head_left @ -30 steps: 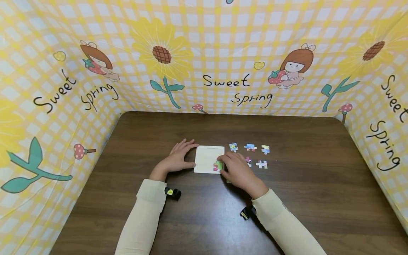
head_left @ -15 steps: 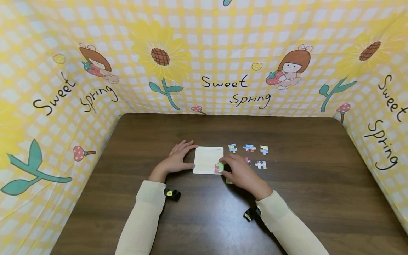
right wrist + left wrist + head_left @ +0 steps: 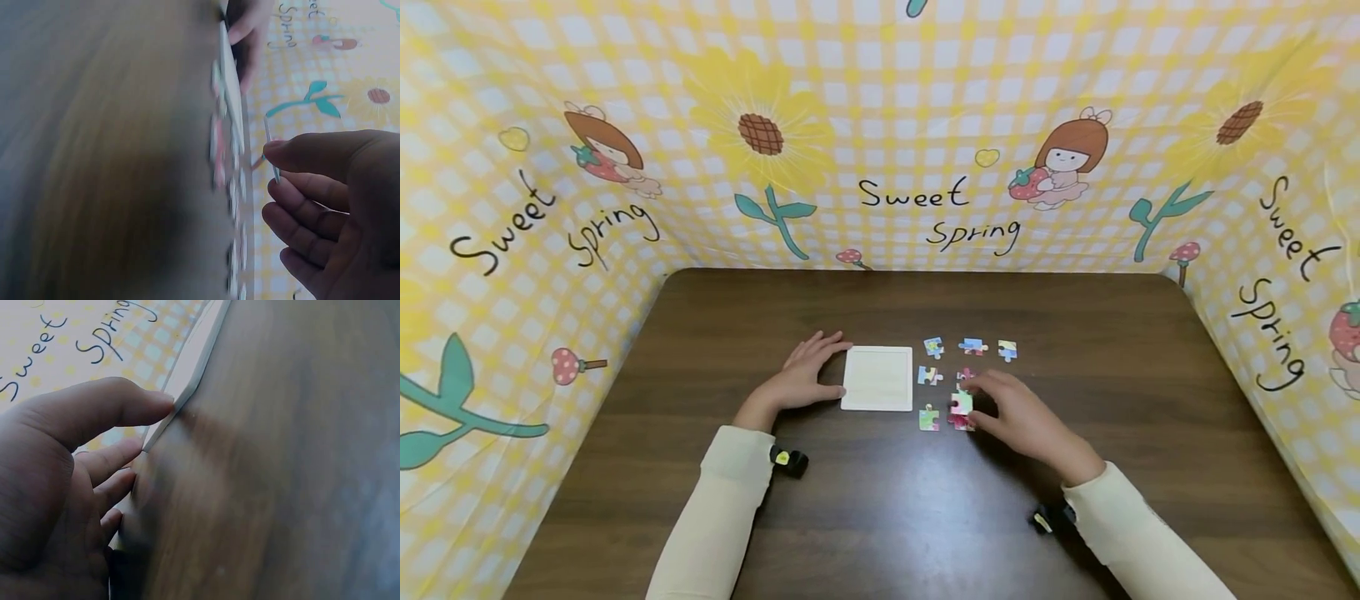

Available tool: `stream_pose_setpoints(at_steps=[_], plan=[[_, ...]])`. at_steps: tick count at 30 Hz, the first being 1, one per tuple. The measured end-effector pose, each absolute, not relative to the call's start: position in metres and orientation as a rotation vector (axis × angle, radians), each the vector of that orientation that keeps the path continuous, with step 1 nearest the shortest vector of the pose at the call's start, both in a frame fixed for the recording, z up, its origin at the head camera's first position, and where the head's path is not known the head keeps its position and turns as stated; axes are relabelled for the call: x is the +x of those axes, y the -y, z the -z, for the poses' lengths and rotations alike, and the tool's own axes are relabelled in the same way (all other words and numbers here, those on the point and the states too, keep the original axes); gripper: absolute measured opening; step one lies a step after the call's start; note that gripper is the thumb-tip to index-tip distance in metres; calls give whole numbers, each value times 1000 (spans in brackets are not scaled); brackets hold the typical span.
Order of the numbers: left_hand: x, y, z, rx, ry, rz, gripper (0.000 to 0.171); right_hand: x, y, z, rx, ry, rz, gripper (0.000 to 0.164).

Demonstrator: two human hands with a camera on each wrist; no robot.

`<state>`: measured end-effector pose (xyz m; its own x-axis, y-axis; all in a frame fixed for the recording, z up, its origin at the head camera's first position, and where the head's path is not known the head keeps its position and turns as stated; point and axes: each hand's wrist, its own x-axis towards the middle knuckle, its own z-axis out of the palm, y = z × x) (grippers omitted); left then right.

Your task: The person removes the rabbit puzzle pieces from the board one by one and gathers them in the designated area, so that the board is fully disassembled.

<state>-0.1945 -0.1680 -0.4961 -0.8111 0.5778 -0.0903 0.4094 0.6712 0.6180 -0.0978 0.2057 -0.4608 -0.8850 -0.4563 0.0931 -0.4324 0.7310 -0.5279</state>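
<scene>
A white square puzzle tray (image 3: 878, 350) lies flat on the table with bare insides. My left hand (image 3: 801, 375) rests at its left side, thumb and forefinger extended to the edge; in the left wrist view the thumb tip touches the tray's rim (image 3: 195, 365). My right hand (image 3: 1026, 412) pinches a green and pink puzzle piece (image 3: 962, 404) between thumb and forefinger, right of the tray. The right wrist view shows this thin piece (image 3: 268, 127) edge-on, raised off the table. A pink puzzle piece (image 3: 958, 422) lies partly covered beneath it.
Loose puzzle pieces lie right of the tray: a back row with a blue piece (image 3: 973, 346) and a corner piece (image 3: 1007, 349), then a multicoloured piece (image 3: 930, 376) and a green piece (image 3: 928, 418) nearer. A checked yellow cloth (image 3: 902, 108) walls the brown table (image 3: 865, 517).
My right hand has lifted the green and pink piece out of the tray and carried it right, over the loose pieces. The left hand stays at the tray's edge; the head view has shifted slightly.
</scene>
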Motion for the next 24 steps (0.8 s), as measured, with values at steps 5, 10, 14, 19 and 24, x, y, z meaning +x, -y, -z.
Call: stream_pose_setpoints(at_steps=[5,10,14,19,24], plan=[[-196,174,495,787,-2610,-842,76,-92,-230,464,-707,-2899,819,39],[-194,180,492,781,-2604,-833,77,-90,-247,470,-698,-2906,783,37],[-191,185,490,776,-2604,-825,77,-88,-254,473,-688,-2900,766,36],[-189,191,491,778,-2607,-815,77,-87,-260,474,-696,-2909,741,38],[-187,194,494,791,-2617,-795,78,-85,-262,475,-687,-2910,703,39]])
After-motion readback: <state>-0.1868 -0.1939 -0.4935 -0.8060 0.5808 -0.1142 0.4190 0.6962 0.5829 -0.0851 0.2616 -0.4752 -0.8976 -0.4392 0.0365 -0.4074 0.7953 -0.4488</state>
